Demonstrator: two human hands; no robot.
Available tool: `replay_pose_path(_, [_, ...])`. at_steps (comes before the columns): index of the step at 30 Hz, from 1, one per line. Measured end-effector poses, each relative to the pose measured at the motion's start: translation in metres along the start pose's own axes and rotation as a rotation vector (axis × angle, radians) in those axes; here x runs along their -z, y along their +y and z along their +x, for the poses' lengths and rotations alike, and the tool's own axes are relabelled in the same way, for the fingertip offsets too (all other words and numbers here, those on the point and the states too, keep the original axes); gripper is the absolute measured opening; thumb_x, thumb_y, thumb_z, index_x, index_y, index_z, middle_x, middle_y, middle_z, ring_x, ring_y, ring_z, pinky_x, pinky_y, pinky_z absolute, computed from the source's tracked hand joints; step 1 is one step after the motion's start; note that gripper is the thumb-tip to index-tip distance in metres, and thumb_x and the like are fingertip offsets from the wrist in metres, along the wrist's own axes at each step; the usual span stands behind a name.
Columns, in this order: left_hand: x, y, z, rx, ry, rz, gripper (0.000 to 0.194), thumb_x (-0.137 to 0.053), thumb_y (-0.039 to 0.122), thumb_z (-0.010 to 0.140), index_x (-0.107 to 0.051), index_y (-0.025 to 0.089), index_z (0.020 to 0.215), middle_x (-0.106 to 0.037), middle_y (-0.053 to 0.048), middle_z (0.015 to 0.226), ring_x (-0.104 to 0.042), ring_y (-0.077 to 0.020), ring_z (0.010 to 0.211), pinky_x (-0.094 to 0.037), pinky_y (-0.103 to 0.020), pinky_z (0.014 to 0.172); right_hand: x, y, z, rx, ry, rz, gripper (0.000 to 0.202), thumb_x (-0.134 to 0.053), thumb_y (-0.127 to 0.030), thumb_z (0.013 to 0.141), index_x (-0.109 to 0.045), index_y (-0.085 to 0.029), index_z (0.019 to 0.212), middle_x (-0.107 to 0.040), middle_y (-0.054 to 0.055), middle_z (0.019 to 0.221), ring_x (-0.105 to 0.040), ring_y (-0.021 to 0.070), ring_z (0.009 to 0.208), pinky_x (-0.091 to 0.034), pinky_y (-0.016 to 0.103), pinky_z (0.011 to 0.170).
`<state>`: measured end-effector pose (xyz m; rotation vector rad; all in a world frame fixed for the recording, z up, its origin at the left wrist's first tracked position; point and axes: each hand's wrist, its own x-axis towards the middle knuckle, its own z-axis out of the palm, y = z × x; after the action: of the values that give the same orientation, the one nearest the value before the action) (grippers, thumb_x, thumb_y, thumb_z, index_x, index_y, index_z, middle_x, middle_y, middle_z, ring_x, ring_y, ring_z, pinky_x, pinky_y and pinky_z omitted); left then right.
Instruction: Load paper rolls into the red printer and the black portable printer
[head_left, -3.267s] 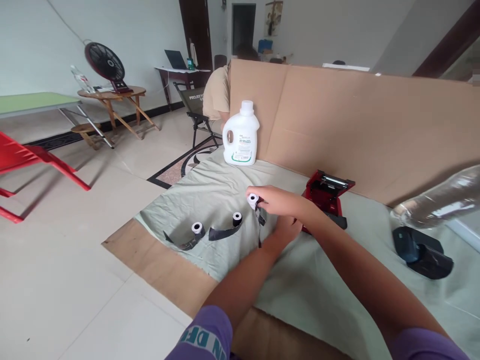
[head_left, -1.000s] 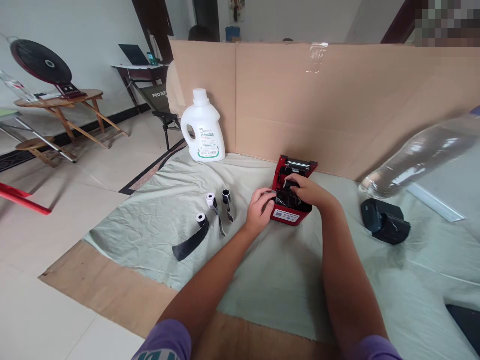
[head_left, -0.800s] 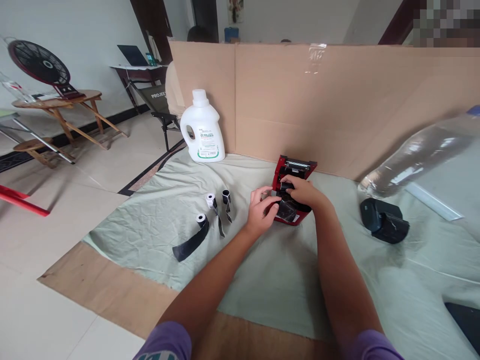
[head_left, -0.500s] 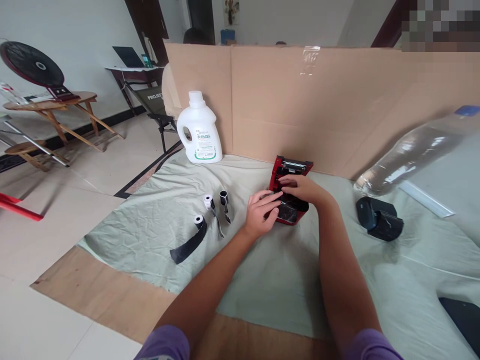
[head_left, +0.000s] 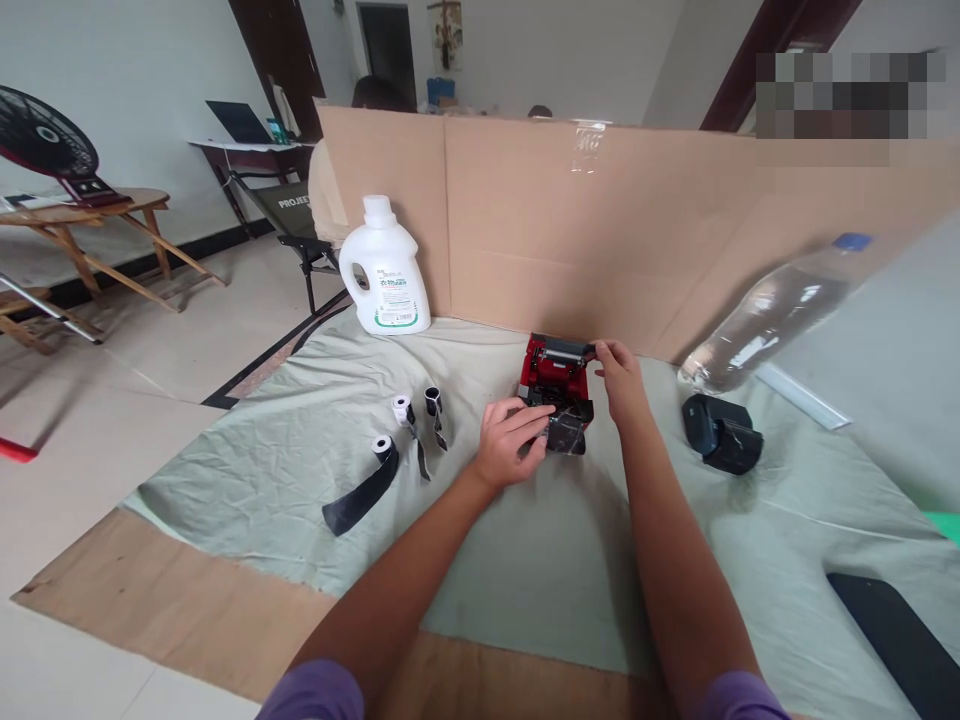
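A small red and black printer (head_left: 557, 378), probably for receipts or labels, stands on the cloth with its lid (head_left: 564, 350) raised at the back. Glossy black paper or film (head_left: 568, 432) lies over its front. My left hand (head_left: 510, 440) rests at the printer's left front, fingers stretched out over the black piece. At the lid's right corner my right hand (head_left: 621, 380) pinches the edge between thumb and fingers. Left of the printer sit three small paper rolls: a white-cored one (head_left: 382, 447) with a long dark tail, a second (head_left: 403, 408), and a black one (head_left: 433, 402).
A white detergent jug (head_left: 386, 275) stands before the cardboard wall (head_left: 525, 220). On the right are a leaning plastic bottle (head_left: 772, 310), a black device (head_left: 721, 433) and a dark flat object (head_left: 892, 640). The pale green cloth (head_left: 525, 560) covers a wooden board (head_left: 187, 595).
My right hand has moved from inside the printer to the right corner of its lid. My left hand stays at the front. The whole view has shifted slightly.
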<state>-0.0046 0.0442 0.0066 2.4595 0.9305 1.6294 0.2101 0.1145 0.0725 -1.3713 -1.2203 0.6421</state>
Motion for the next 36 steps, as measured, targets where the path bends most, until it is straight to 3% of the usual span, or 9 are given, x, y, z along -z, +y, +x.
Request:
replay_pose_path(3, [0.002, 0.000, 0.000, -0.015, 0.008, -0.004, 0.025, -0.054, 0.029, 0.088, -0.074, 0.026, 0.103, -0.076, -0.003, 0.115, -0.058, -0.0260, 0.100, -0.042, -0.046, 0.091, 0.003, 0.008, -0.020, 0.004, -0.007, -0.001, 0.028, -0.060, -0.045, 0.076, -0.063, -0.022, 0.092, -0.069, 0.006, 0.106, -0.061, 0.0253, 0.107, -0.050, 0.040, 0.091])
replay_pose_path(6, [0.003, 0.001, 0.000, -0.019, 0.013, -0.002, 0.022, -0.054, 0.028, 0.088, -0.074, 0.026, 0.097, -0.077, -0.002, 0.111, -0.058, -0.0255, 0.098, -0.042, -0.046, 0.089, 0.000, 0.025, -0.037, -0.028, -0.038, 0.032, 0.046, -0.060, -0.038, 0.073, -0.060, -0.024, 0.116, -0.063, 0.008, 0.130, -0.058, 0.0262, 0.118, -0.051, 0.041, 0.094])
replay_pose_path(10, [0.003, 0.002, 0.001, 0.059, 0.071, -0.028, 0.025, -0.049, 0.026, 0.091, -0.063, 0.023, 0.071, -0.075, -0.004, 0.101, -0.056, -0.0242, 0.094, -0.043, -0.044, 0.087, -0.010, 0.045, -0.049, -0.053, -0.057, 0.194, 0.061, -0.054, -0.038, 0.078, -0.048, -0.023, 0.137, -0.053, 0.010, 0.146, -0.053, 0.0234, 0.130, -0.046, 0.039, 0.105])
replay_pose_path(13, [0.004, 0.000, 0.008, 0.156, 0.086, -0.048, 0.028, -0.045, 0.026, 0.095, -0.056, 0.022, 0.070, -0.072, -0.006, 0.113, -0.054, -0.0249, 0.101, -0.042, -0.045, 0.091, -0.017, 0.050, -0.051, -0.070, -0.067, 0.267, 0.064, -0.051, -0.041, 0.081, -0.045, -0.022, 0.141, -0.054, 0.010, 0.146, -0.054, 0.0236, 0.130, -0.046, 0.040, 0.107])
replay_pose_path(17, [0.006, -0.009, 0.018, 0.236, -0.038, -0.143, 0.026, -0.042, 0.026, 0.099, -0.049, 0.022, 0.073, -0.071, -0.006, 0.118, -0.055, -0.0236, 0.108, -0.044, -0.043, 0.094, -0.020, 0.048, -0.053, -0.083, -0.085, 0.259, 0.065, -0.047, -0.043, 0.082, -0.045, -0.022, 0.142, -0.055, 0.009, 0.145, -0.057, 0.0248, 0.127, -0.051, 0.040, 0.102])
replay_pose_path(20, [0.006, -0.018, 0.017, 0.238, -0.054, -0.178, 0.022, -0.043, 0.025, 0.099, -0.046, 0.023, 0.076, -0.070, -0.008, 0.115, -0.059, -0.0226, 0.108, -0.046, -0.041, 0.092, -0.020, 0.048, -0.053, -0.106, -0.084, 0.255, 0.065, -0.046, -0.042, 0.081, -0.045, -0.022, 0.143, -0.055, 0.009, 0.145, -0.058, 0.0250, 0.127, -0.051, 0.041, 0.102])
replay_pose_path(26, [0.004, -0.026, 0.010, 0.218, -0.029, -0.134, 0.017, -0.044, 0.024, 0.097, -0.044, 0.023, 0.080, -0.064, -0.013, 0.130, -0.059, -0.0247, 0.115, -0.047, -0.043, 0.094, -0.021, 0.057, -0.050, -0.072, -0.094, 0.203, 0.067, -0.044, -0.045, 0.082, -0.042, -0.024, 0.146, -0.056, 0.008, 0.144, -0.059, 0.0248, 0.124, -0.053, 0.039, 0.098])
replay_pose_path(30, [0.005, -0.026, 0.014, 0.239, -0.045, -0.201, 0.020, -0.042, 0.020, 0.097, -0.044, 0.022, 0.078, -0.067, -0.012, 0.119, -0.060, -0.0236, 0.119, -0.048, -0.040, 0.093, -0.021, 0.056, -0.050, -0.116, -0.087, 0.255, 0.066, -0.046, -0.041, 0.079, -0.044, -0.023, 0.142, -0.058, 0.008, 0.140, -0.059, 0.0252, 0.122, -0.053, 0.040, 0.097])
replay_pose_path(36, [-0.001, -0.031, 0.019, 0.328, -0.001, -0.242, 0.029, -0.038, 0.019, 0.097, -0.043, 0.022, 0.069, -0.068, -0.008, 0.108, -0.064, -0.0203, 0.109, -0.049, -0.035, 0.088, -0.019, 0.047, -0.051, -0.184, -0.071, 0.335, 0.065, -0.049, -0.032, 0.073, -0.049, -0.023, 0.137, -0.059, 0.007, 0.140, -0.057, 0.0253, 0.126, -0.049, 0.041, 0.103])
